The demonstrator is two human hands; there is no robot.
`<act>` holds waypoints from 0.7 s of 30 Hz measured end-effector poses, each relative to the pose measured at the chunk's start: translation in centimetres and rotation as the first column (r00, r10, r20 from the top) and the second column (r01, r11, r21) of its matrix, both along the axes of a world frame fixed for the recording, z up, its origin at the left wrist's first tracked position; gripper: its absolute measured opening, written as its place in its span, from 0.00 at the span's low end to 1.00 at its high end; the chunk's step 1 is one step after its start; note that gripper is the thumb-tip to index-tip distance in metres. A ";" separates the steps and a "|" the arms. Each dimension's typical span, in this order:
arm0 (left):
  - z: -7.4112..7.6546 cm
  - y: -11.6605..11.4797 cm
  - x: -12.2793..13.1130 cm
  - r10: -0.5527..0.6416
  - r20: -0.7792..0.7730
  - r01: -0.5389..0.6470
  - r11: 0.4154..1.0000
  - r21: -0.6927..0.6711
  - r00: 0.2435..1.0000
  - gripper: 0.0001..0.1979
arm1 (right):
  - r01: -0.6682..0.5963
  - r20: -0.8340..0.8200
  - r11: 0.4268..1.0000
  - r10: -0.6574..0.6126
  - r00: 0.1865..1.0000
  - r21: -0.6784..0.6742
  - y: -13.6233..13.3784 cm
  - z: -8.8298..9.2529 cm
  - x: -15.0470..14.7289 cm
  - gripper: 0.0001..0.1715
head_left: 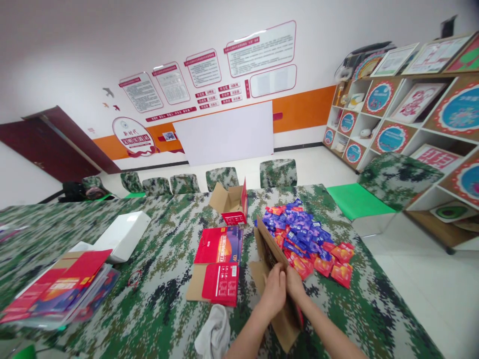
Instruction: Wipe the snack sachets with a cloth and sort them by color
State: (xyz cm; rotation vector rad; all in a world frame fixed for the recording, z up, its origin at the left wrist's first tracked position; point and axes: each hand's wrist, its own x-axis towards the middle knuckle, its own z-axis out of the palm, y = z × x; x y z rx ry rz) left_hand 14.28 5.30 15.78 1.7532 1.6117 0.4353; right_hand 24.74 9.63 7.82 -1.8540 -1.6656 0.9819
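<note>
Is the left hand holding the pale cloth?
No, the left hand is on the cardboard; the cloth lies on the table.

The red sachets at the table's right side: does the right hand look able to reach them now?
Probably yes: the right hand is near the red sachets, nothing appears between, but it holds cardboard.

Sachets right of held carton

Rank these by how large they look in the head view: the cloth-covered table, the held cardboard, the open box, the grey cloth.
1. Table
2. Held cardboard
3. Unranked: open box and grey cloth look alike, and the cloth lies nearer the camera.
</note>
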 end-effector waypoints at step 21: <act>-12.1 5.5 0.1 -0.140 -0.536 -0.017 0.961 -0.277 0.832 0.53 | 0.132 0.280 0.991 -0.129 0.951 0.005 -3.3 -1.8 10.0 0.20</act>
